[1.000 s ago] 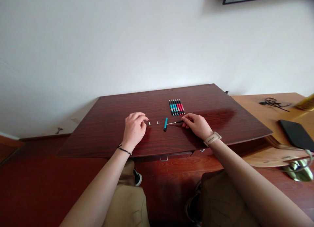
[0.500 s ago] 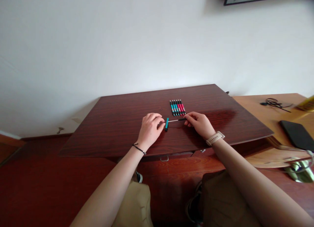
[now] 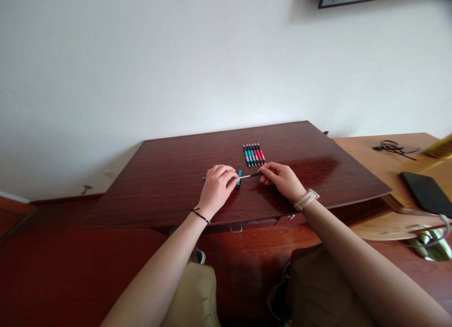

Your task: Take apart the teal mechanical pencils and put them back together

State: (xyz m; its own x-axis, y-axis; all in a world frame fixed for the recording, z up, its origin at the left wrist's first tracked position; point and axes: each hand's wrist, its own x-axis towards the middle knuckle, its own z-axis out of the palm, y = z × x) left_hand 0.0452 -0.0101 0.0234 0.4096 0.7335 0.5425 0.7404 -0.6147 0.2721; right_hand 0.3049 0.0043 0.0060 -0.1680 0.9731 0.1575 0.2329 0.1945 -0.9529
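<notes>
Two hands: left hand (image 3: pixel 216 188) fingers hide teal cap (image 3: pixel 239 178); right hand (image 3: pixel 282 180) pinches thin refill (image 3: pixel 251 175).

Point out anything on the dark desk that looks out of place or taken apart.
One pen is in pieces: its thin refill is pinched by the right hand, the teal barrel lies by the left hand. The other pens lie in a tidy row.

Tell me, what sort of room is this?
Probably a home room or study: a dark wooden desk against a plain white wall, a row of pens, a light side table with cables.
</notes>
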